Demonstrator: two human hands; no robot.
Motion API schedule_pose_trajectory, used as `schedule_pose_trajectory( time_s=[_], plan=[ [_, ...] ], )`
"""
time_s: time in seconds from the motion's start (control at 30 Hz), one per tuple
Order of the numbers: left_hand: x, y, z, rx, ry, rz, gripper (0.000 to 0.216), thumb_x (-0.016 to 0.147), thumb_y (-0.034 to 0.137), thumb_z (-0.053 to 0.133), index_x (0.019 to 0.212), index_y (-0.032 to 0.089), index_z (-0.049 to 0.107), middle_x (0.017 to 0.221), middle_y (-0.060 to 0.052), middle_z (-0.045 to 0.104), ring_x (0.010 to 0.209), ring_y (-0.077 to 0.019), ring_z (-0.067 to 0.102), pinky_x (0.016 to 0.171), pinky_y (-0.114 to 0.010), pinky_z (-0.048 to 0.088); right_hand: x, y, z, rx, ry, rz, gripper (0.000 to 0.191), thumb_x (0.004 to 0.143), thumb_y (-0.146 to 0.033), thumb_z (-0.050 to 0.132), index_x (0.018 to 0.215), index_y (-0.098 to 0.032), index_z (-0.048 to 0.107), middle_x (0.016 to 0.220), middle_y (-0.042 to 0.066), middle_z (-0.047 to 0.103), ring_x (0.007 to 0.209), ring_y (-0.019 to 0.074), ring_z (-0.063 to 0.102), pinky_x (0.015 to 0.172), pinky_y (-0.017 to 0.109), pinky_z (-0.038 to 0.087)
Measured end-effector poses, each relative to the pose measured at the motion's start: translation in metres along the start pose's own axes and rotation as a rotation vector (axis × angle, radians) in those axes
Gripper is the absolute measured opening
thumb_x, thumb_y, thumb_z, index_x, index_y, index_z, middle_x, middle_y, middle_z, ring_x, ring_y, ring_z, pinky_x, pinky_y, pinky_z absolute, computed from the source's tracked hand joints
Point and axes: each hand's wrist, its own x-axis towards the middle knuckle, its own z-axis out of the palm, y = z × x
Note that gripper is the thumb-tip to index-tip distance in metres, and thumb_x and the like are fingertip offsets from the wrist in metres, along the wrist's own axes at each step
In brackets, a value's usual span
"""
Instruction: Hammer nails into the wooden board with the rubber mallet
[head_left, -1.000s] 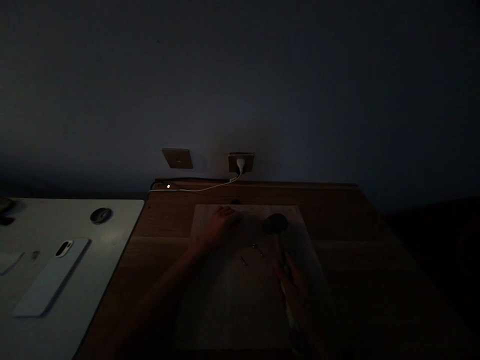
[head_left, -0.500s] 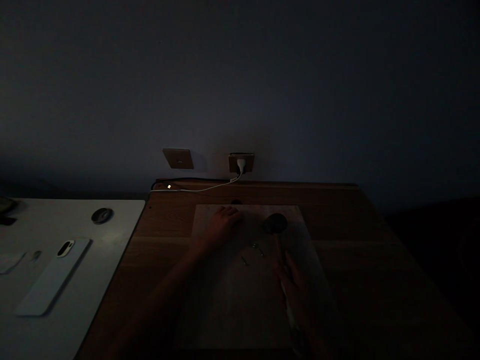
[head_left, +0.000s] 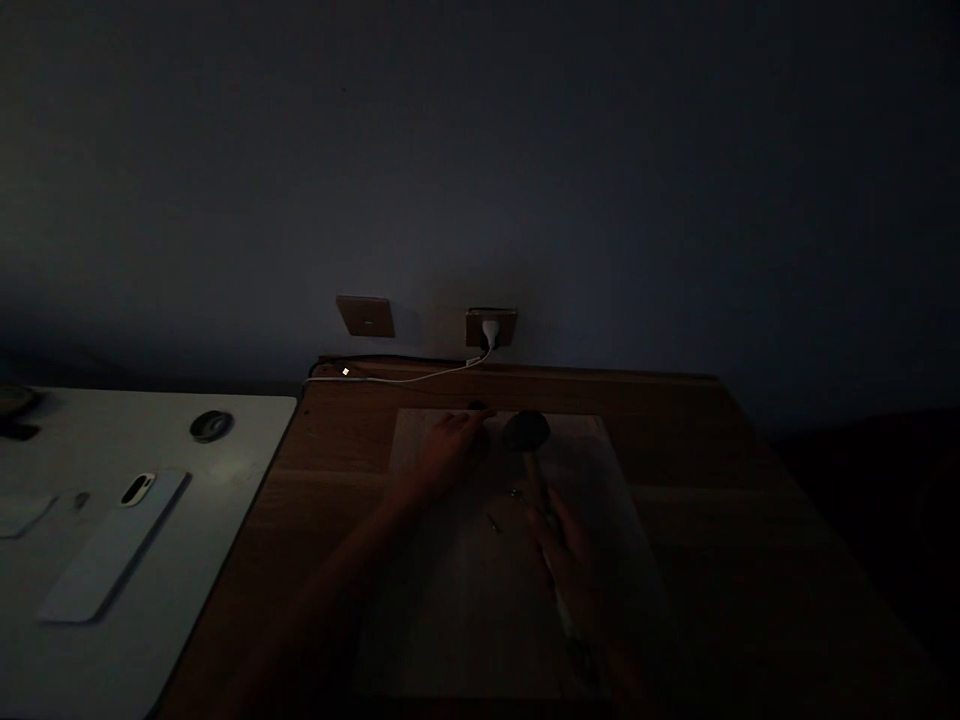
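Observation:
The scene is very dark. A pale board (head_left: 592,470) lies on a brown wooden table (head_left: 337,450). My left hand (head_left: 448,452) rests near the board's far edge, fingers curled and pinched on something too small to make out. My right hand (head_left: 570,570) is wrapped round the handle of a mallet (head_left: 526,432), whose dark round head hovers just right of my left fingertips. Two small nails (head_left: 493,522) lie on the board between my hands.
A white table (head_left: 225,480) at the left carries a white phone (head_left: 112,545), a small round dark object (head_left: 211,425) and other small items. On the wall behind are a switch plate (head_left: 366,316) and a socket with a white plug (head_left: 490,330); its cable runs left.
My right hand has swung the mallet to the left, bringing its head close to my left fingertips. My left hand has stayed in place.

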Motion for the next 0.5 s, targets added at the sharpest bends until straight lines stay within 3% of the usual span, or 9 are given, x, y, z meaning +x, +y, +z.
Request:
schedule_pose_trajectory(
  time_s=[0.33, 0.5],
  plan=[
    [0.000, -0.004, 0.001, -0.039, 0.025, -0.010, 0.060, 0.088, 0.009, 0.065, 0.145, 0.019, 0.053, 0.134, -0.013, 0.069, 0.122, -0.0267, 0.066, 0.107, -0.041, 0.050, 0.001, -0.001, 0.012, -0.062, -0.033, -0.019, 0.085, 0.084, -0.073, 0.061, 0.148, -0.017, 0.058, 0.058, -0.003, 0.058, 0.052, 0.0184, 0.056, 0.046, 0.027, 0.043],
    [0.000, -0.003, -0.001, -0.058, 0.012, -0.022, 0.064, 0.087, 0.007, 0.063, 0.148, 0.019, 0.050, 0.137, -0.013, 0.069, 0.121, -0.0257, 0.067, 0.107, -0.041, 0.051, 0.000, -0.003, 0.011, -0.095, -0.049, -0.033, 0.087, 0.085, -0.076, 0.057, 0.148, -0.017, 0.058, 0.074, 0.004, 0.070, 0.069, 0.0238, 0.067, 0.061, 0.032, 0.053]
  ],
)
